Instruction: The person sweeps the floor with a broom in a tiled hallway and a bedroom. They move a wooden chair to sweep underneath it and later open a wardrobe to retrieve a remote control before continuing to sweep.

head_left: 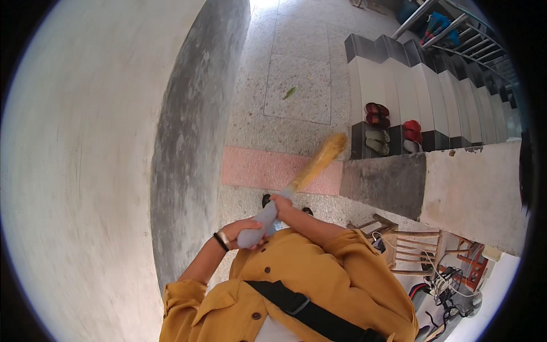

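Observation:
Both hands grip a short broom with a pale grey handle (263,221) and a yellow straw head (322,161) that points up and to the right over the floor. My left hand (242,229) is wrapped around the handle's lower end. My right hand (282,204) holds the handle higher up, near where the straw begins. The broom head is blurred and hangs above a pink floor strip (256,168). Yellow sleeves cover both my forearms.
A curved white and grey wall (182,131) fills the left. Stairs (421,80) rise at the upper right, with several pairs of shoes (377,114) at their foot. A green leaf (290,92) lies on the speckled floor. A wooden chair (413,248) stands at the lower right.

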Available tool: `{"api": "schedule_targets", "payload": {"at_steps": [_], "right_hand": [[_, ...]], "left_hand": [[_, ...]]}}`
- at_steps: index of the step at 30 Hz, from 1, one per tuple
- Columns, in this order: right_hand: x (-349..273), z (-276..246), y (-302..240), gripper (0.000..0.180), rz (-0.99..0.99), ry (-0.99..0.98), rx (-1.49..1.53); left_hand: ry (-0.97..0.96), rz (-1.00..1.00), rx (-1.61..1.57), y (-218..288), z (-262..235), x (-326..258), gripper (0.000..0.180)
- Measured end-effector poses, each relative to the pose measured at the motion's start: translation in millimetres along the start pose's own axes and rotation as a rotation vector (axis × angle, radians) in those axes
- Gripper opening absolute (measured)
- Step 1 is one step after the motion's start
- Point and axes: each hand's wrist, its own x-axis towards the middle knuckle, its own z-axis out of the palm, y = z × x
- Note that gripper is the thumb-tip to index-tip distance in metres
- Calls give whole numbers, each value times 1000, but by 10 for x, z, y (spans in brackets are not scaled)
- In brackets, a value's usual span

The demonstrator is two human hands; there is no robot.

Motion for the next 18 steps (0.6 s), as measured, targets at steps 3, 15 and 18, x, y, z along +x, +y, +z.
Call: {"api": "schedule_targets", "payload": {"at_steps": [3,15,18], "right_hand": [[-149,427,67,28,69,-69,59],[313,527,-1607,28,-198,-581,179],[404,268,-1978,28,-176,-614,251]], "left_hand": [[102,27,84,187,4,-332,62],[200,445,489,915,513,901,76],[146,332,348,1129,797,1056,70]]}}
